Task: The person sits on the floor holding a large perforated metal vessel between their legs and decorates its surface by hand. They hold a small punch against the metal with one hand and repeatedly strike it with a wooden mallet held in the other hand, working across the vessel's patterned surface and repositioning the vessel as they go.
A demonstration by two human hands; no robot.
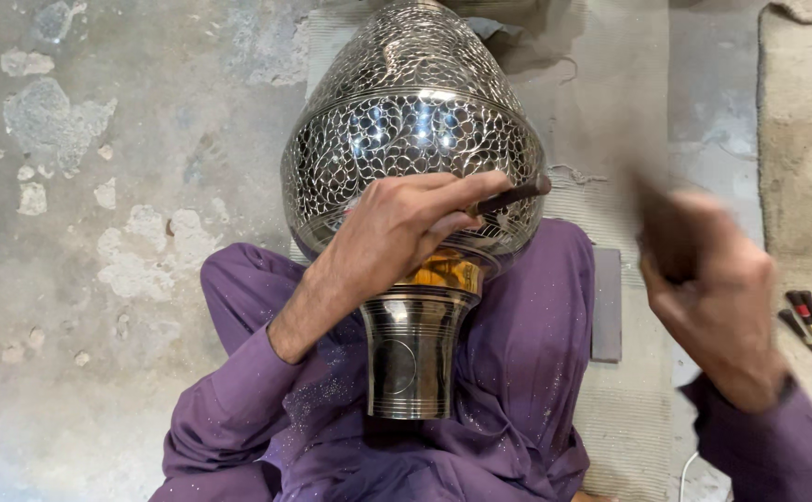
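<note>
I am viewing the vase (412, 158) at frame centre, lying across the lap with its smooth neck pointing toward the bottom of the frame and its pierced, patterned body toward the top. The left hand (397, 232) is closing around a thin dark tool (510, 196), pressing its tip against the body's lower band at centre right. The right hand (704, 279), at right of frame, is blurring with motion and clenching around a dark object I cannot identify. Risk, as I judge it: the tool tip is sitting on a curved, polished surface, so an off-axis blow could make it skid and scar the pattern, or the vase could roll on the purple cloth (518, 372), since only the lap is supporting it. The floor (99, 232) is showing as worn, patchy concrete at left; a pale mat (611, 112) is lying under the work, and small red-handled tools (808, 318) are resting at far right.
</note>
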